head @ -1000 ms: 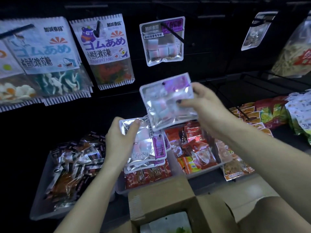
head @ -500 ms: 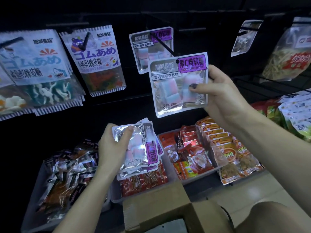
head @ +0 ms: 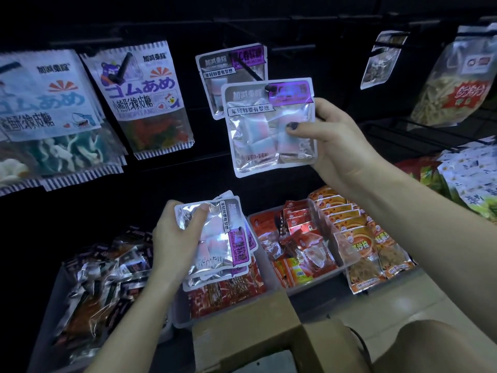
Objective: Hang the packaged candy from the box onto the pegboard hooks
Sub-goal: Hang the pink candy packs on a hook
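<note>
Right hand (head: 341, 146): one, gripping a single silver candy packet (head: 271, 127) by its right edge, thumb pressed on the front; the packet is upright with its top hole at the tip of a black hook (head: 251, 71).
Packet already hung: one of the same kind (head: 228, 65), on that hook, just behind and up-left of the held one.
Left hand (head: 177, 238): one, fingers curled round a stack of silver packets (head: 223, 238) turned sideways; several edges show, the exact count cannot be told.
Gummy bags on the pegboard: two with large printed fronts, a shark bag (head: 51, 109) and a bear bag (head: 145, 98), each on its own peg; more bags lie behind the shark one.
Bags at right: a small dark one (head: 382, 60) and a large clear bag (head: 454, 84) of pale strips, well apart from the candy.
Bins below: three clear bins, the left bin (head: 45, 305) with dark wrapped snacks, the middle bin (head: 185, 321) and the right bin (head: 320, 281) with red packs.
Cardboard box (head: 242, 332): one, open, at the bottom edge, between the forearms.
Pegboard (head: 309, 28): black, dimly lit.
Floor (head: 390, 300): pale, lower right.
</note>
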A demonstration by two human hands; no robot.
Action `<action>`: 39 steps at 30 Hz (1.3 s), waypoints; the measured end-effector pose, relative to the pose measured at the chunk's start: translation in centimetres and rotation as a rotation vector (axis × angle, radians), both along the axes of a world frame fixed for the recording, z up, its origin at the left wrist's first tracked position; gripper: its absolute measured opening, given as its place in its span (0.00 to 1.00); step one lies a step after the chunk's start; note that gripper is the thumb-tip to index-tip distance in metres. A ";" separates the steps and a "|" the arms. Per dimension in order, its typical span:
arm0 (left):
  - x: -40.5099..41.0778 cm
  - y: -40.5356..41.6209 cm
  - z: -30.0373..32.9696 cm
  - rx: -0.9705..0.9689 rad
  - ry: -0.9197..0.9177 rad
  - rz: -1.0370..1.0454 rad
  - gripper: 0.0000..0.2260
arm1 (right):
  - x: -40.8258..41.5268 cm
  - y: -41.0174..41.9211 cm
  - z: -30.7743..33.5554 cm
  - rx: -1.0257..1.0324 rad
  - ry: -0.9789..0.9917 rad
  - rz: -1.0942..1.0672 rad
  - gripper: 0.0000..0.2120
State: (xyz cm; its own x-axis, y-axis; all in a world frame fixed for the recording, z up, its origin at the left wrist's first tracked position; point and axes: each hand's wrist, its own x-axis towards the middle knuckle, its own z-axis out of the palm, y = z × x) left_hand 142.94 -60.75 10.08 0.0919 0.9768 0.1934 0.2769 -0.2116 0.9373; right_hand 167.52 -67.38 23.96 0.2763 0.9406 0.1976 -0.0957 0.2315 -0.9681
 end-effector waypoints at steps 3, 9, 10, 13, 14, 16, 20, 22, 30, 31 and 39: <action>0.1 0.0 0.0 0.011 0.018 0.004 0.14 | 0.1 0.8 -0.1 -0.006 0.004 -0.004 0.15; 0.4 0.0 0.1 0.032 0.014 0.013 0.13 | 0.9 4.1 0.1 -0.033 -0.029 -0.029 0.15; 0.4 0.0 0.1 0.034 0.015 0.017 0.13 | 1.0 4.9 0.1 -0.044 -0.030 -0.032 0.16; 0.4 0.2 0.2 0.028 0.014 0.022 0.13 | 1.3 7.4 0.3 -0.065 -0.042 -0.048 0.13; 0.4 0.3 0.1 0.025 0.017 0.024 0.13 | 1.3 8.2 0.3 -0.071 -0.046 -0.054 0.11; 0.4 0.4 0.2 0.020 0.021 0.029 0.13 | 1.3 9.7 0.4 -0.088 -0.048 -0.050 0.10; 0.2 1.1 -0.1 0.024 0.000 0.055 0.13 | 1.2 11.9 0.7 -0.116 -0.054 -0.061 0.08; 0.0 1.4 -0.1 0.019 -0.011 0.070 0.13 | 1.2 12.4 0.8 -0.112 -0.069 -0.069 0.04; -0.9 1.5 0.1 0.018 -0.017 0.078 0.13 | 1.2 13.8 1.0 -0.125 -0.083 -0.112 0.07; -0.9 1.5 0.1 0.017 -0.023 0.078 0.13 | 1.3 14.0 0.9 -0.132 -0.086 -0.120 0.07; -1.0 1.3 0.3 0.015 -0.009 0.071 0.14 | 1.7 14.2 0.2 -0.206 -0.081 -0.215 0.24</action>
